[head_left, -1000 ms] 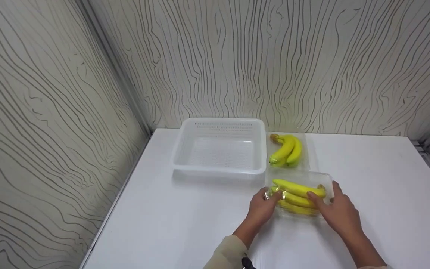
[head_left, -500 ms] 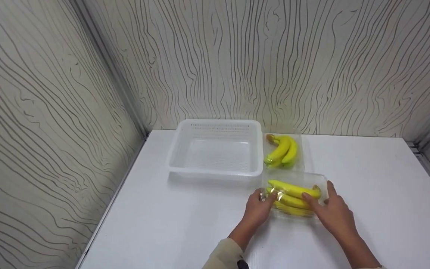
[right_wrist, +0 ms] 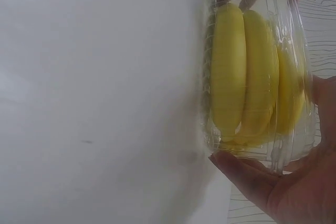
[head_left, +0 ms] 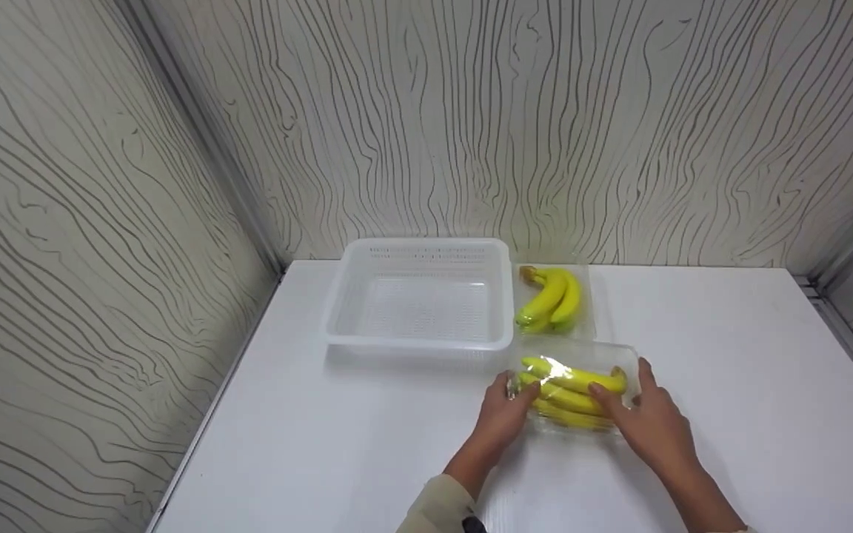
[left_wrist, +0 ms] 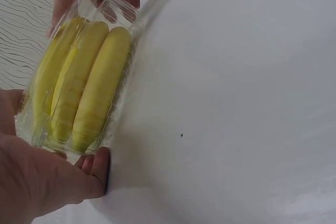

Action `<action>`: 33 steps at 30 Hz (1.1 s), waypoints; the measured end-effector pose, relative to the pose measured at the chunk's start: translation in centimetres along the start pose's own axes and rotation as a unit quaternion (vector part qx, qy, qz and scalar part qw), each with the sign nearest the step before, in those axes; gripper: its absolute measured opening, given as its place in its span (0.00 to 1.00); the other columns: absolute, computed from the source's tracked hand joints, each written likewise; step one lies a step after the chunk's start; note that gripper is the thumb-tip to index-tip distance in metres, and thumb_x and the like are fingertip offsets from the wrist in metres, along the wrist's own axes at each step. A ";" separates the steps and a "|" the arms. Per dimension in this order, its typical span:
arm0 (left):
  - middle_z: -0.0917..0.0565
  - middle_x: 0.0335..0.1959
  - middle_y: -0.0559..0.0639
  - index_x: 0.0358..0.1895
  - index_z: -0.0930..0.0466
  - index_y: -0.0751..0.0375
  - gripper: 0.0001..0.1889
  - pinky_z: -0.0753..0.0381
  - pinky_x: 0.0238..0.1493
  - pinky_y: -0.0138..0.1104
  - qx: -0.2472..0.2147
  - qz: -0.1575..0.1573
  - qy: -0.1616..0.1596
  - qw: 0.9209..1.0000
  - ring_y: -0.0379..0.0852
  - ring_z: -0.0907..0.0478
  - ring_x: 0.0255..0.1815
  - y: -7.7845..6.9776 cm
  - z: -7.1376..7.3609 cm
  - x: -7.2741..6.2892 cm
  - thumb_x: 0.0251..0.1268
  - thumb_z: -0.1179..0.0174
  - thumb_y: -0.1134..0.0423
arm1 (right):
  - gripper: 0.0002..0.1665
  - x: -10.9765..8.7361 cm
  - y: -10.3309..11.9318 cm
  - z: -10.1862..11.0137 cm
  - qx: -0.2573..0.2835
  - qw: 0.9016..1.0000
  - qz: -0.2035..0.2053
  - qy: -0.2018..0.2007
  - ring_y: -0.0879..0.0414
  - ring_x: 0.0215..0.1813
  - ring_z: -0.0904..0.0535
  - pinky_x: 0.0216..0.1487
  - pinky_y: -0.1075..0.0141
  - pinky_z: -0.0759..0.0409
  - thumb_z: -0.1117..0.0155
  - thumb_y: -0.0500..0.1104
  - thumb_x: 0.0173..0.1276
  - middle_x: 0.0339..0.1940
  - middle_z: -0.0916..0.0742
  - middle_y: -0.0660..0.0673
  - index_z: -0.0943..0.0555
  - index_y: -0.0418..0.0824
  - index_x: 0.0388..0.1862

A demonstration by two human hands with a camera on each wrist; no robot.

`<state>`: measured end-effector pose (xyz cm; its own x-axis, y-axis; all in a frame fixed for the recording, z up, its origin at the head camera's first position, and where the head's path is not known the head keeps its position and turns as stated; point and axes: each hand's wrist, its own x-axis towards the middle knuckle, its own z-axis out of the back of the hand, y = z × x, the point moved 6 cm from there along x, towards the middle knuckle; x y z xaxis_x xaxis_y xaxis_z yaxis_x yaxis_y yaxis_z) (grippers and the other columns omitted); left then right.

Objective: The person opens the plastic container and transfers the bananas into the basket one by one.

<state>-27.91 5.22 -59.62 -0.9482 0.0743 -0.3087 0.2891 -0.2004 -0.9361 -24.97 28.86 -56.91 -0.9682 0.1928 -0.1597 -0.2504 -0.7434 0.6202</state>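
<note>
A clear plastic clamshell box with a bunch of yellow bananas inside is held between both hands near the middle of the table. My left hand grips its left end, thumb on top. On the right end my right hand has its thumb over the lid and its fingers round the side. Through the plastic, several bananas lie side by side in the left wrist view. The right wrist view shows the ridged box edge close to the white tabletop.
A white perforated plastic basket stands at the back left with nothing in it. Right beside it, another clear box holds a second bunch of bananas. Patterned walls rise behind and left of the white table.
The whole head view has drifted slightly, so everything sits further left. Both hands keep their grip on the box, and the bright glare on its lid has grown and moved up.
</note>
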 end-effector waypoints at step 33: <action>0.28 0.79 0.67 0.81 0.38 0.60 0.40 0.40 0.82 0.69 0.014 -0.041 0.026 0.999 0.71 0.37 0.83 2.5 1.6 -4.5 0.76 0.42 0.41 | 0.74 -4.7 -0.2 -1.9 -0.021 0.999 -0.019 0.039 0.26 0.65 0.19 0.55 0.35 0.16 0.47 0.83 0.70 0.71 0.26 0.16 0.62 0.35 0.89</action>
<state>-23.16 2.85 -60.33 -0.9604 0.1426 -0.2395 0.2056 -0.2177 -0.9541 -20.37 26.86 -57.70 -0.9545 0.1725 -0.2431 -0.2856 -0.7626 0.5804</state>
